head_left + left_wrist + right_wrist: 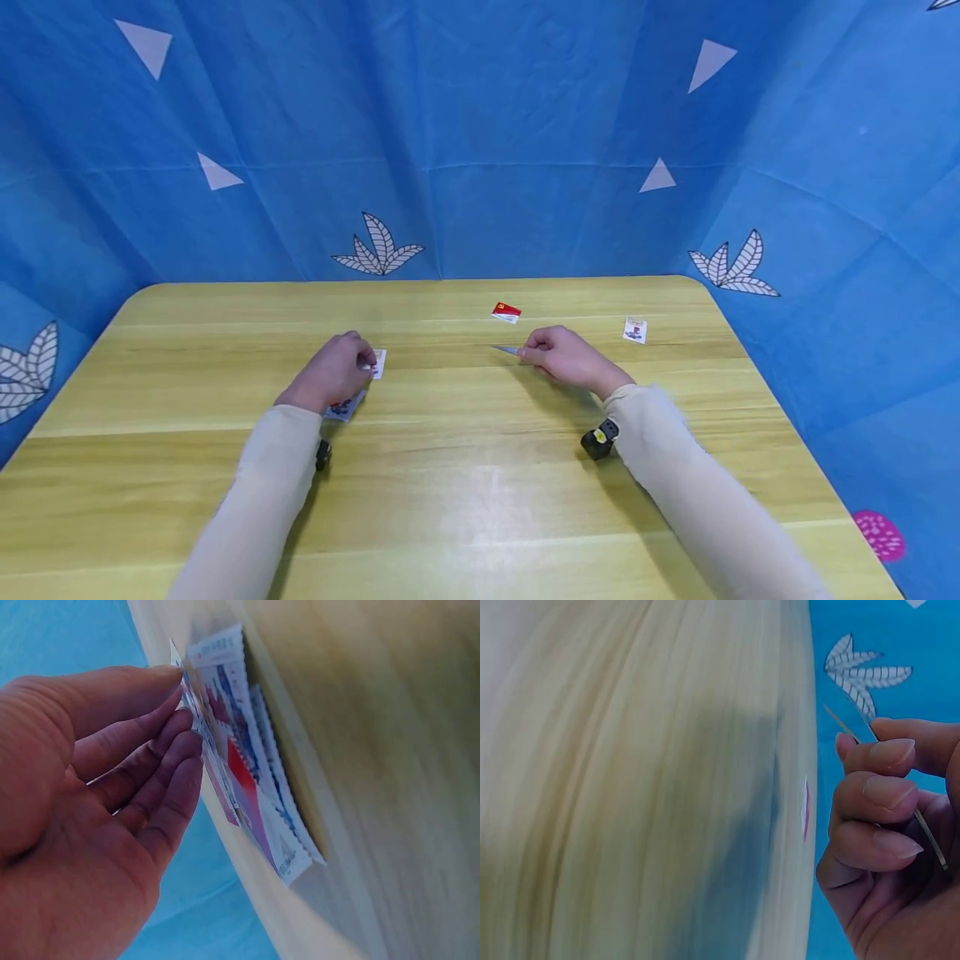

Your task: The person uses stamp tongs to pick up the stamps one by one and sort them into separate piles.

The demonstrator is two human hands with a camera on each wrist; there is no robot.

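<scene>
My left hand [336, 368] is over the left half of the table, pinching a thin stamp [212, 754] by its edge between thumb and fingers. Right beside it, several overlapping stamps with perforated edges [234, 690] lie on the wood. From above, part of these stamps [347, 407] shows below the hand, and another stamp [380, 363] shows past the fingertips. My right hand [564, 358] grips a pair of metal tweezers [506, 349], held above the table with the tips pointing left. In the right wrist view the tweezer tips [840, 722] are apart, with nothing visible between them.
A red and white stamp [506, 312] lies toward the table's back edge. Farther right is a pale stamp [635, 329]. The wooden table [465, 483] has rounded back corners, and a blue patterned cloth [487, 125] hangs behind and at the sides.
</scene>
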